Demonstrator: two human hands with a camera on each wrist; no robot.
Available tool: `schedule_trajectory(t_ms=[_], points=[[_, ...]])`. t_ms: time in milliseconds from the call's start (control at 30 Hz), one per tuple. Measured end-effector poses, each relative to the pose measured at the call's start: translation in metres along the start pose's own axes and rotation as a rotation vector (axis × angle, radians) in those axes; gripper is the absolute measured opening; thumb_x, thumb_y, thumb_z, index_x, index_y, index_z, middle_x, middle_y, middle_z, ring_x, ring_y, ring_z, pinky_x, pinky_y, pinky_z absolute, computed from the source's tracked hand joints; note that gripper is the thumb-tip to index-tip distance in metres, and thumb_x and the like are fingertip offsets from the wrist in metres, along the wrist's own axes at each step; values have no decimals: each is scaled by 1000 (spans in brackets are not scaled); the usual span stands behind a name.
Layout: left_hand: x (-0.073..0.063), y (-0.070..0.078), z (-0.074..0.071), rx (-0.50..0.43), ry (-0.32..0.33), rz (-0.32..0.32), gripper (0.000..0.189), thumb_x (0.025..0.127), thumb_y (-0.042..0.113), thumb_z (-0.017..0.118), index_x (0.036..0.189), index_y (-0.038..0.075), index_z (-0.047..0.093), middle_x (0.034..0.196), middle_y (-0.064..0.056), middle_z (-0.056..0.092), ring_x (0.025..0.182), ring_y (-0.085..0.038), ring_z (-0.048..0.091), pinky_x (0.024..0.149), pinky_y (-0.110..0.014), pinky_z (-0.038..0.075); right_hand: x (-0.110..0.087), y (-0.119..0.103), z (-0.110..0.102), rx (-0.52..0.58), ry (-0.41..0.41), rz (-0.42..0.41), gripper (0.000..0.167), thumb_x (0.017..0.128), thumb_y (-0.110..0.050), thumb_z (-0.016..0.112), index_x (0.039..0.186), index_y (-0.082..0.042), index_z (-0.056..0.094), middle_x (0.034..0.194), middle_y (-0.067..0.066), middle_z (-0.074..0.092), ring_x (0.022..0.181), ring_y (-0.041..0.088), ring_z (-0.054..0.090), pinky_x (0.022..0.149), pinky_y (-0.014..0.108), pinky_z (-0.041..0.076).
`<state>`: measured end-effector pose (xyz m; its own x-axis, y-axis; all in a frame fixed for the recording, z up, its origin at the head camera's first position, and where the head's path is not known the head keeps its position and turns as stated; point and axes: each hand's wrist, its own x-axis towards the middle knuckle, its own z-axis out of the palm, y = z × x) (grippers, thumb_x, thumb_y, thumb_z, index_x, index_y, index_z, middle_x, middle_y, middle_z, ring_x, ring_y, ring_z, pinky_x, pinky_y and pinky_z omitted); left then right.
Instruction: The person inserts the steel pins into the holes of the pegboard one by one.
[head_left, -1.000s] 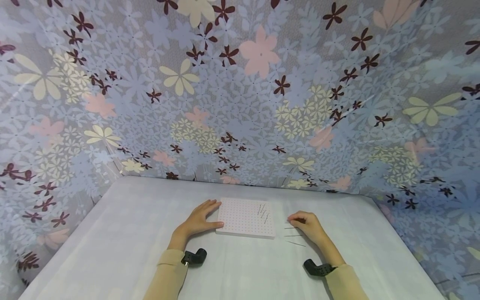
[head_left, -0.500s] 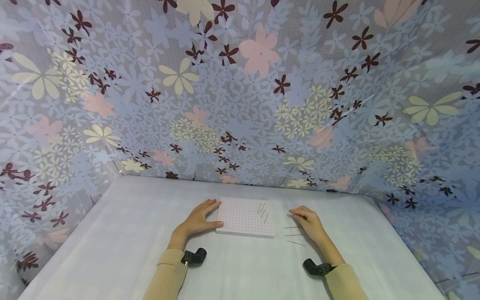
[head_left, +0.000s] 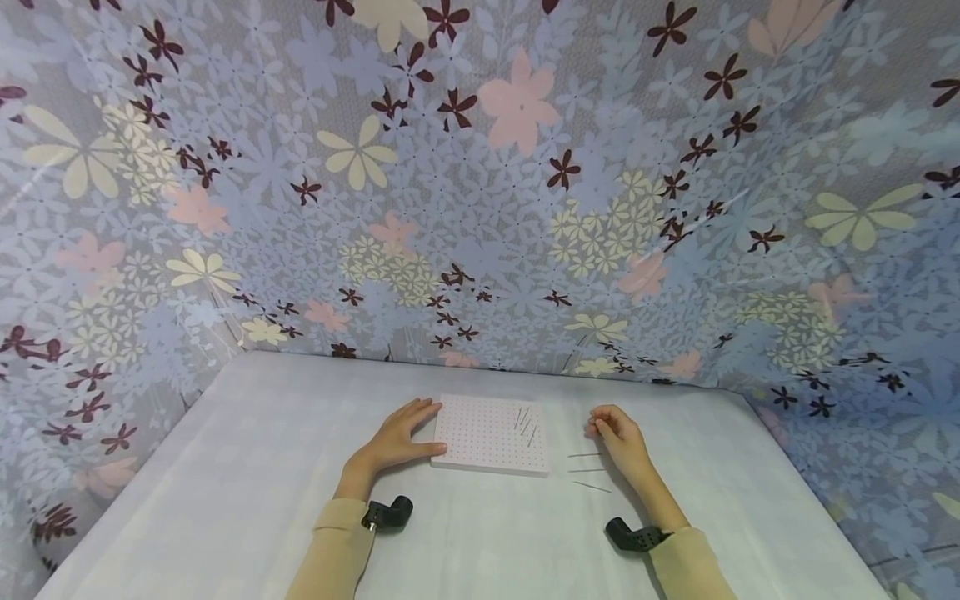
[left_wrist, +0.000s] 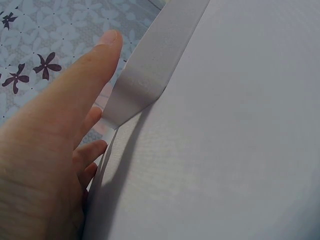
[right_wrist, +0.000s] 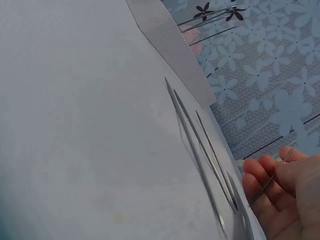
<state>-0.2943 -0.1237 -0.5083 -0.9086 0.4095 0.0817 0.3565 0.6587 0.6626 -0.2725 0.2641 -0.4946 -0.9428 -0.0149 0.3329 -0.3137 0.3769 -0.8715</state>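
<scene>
A white board (head_left: 480,437) with a grid of small dots lies flat on the table. My left hand (head_left: 393,440) rests at its left edge, fingers spread and fairly straight, the thumb at the near left corner. Several thin metal needles (head_left: 533,436) stand tilted in the board's right part. To the right of the board, my right hand (head_left: 621,440) pinches a needle (right_wrist: 270,182) between thumb and fingers, clearly seen in the right wrist view. Loose needles (head_left: 587,471) lie on the table between the board and that hand.
A pale cloth covers the table (head_left: 480,533). Behind it and at the sides hangs a flower-patterned curtain (head_left: 480,233). Each wrist carries a black camera, one on the left (head_left: 390,512) and one on the right (head_left: 633,536).
My right hand has picked up a needle and risen slightly, drawing back from the table, its fingers shifting around the needle. The left hand and the board have stayed put.
</scene>
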Motion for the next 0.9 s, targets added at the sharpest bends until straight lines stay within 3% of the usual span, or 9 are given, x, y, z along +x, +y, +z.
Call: schedule_trajectory(t_ms=[233,433,667,900], points=[[-1,1,0,2,-7,-7,79,78,45,73,145,17,41,155,-13,32,146,-37,21,116,-61,17,3,12,2,80,1,7,19,94,5,50,107,19,52,81,12,69,78,20,71,71,18,57],[-1,1,-2,-7,-11,-15,79,79,45,73,145,18,40,155,-13,31,147,-36,20,117,-60,16,4,15,6,127,5,-20,22,95,1,52,106,21,51,88,33,64,76,6,69,71,17,57],[-1,1,-3,-11,-13,-19,79,79,43,74,145,16,41,155,-13,31,147,-37,19,116,-62,16,5,8,15,164,16,9,19,95,1,53,102,18,52,85,14,70,80,5,69,76,15,56],[-1,2,-3,-12,-8,-14,78,79,42,74,145,16,41,155,-14,32,146,-37,20,117,-61,16,2,0,23,169,16,6,18,95,-2,53,100,15,54,92,33,65,82,-2,66,77,10,52]])
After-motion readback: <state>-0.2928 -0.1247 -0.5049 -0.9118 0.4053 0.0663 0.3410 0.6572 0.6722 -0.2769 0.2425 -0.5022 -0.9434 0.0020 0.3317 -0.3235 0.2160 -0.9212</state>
